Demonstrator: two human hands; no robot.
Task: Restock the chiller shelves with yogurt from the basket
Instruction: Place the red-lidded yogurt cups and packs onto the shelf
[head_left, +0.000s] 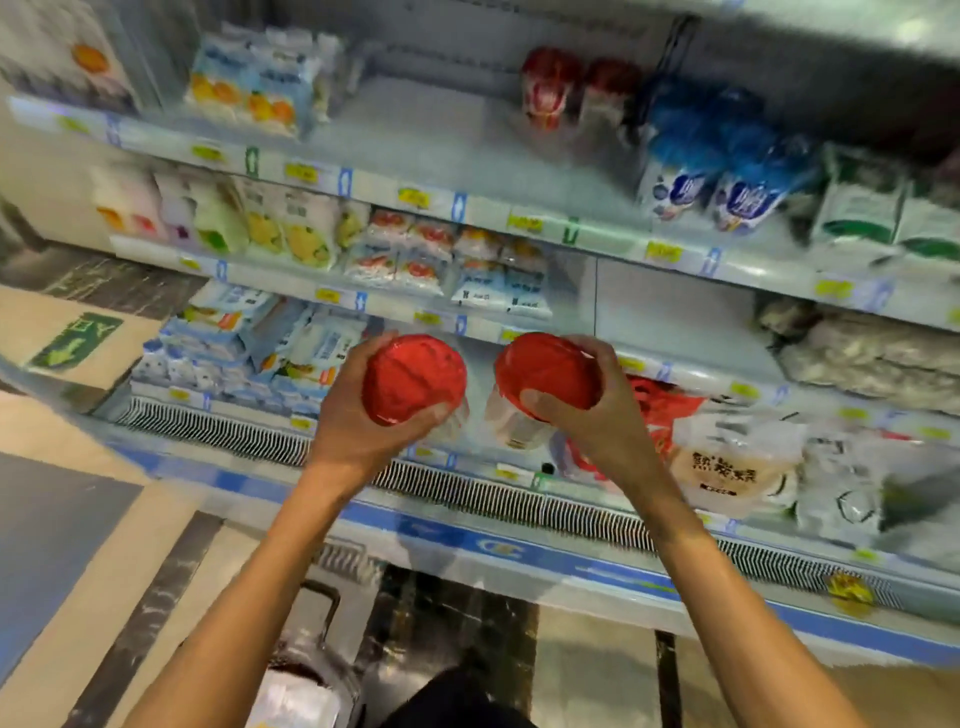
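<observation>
Left hand (358, 421) curls round the left yogurt tub (413, 379), fingers and thumb clasping the rim of its round red lid. The right hand (597, 415) grips the right yogurt tub (545, 371) in like manner, with the thumb laid on the near edge of the lid. The two tubs are held side by side, near but apart, in front of the lower shelf edges of the chiller (467, 205), tilted so the lids face the camera. Their bodies are pale plastic below the glossy lids. On the top shelf, two red-capped tubs (550, 88) stand toward the back, with bare white shelf to their left. Blue-topped bottles (727, 171) stand to their right at the front edge, and green-and-white cartons (862, 202) stand beyond those. The middle shelf holds soft, flat pouches (415, 249) printed with fruit. A ribbed vent grille (519, 499) runs along the chiller's front lip. The basket (311, 670) sits on the floor between the forearms, at the bottom edge, with a dark handle. Its contents are pale and too blurred to tell.
</observation>
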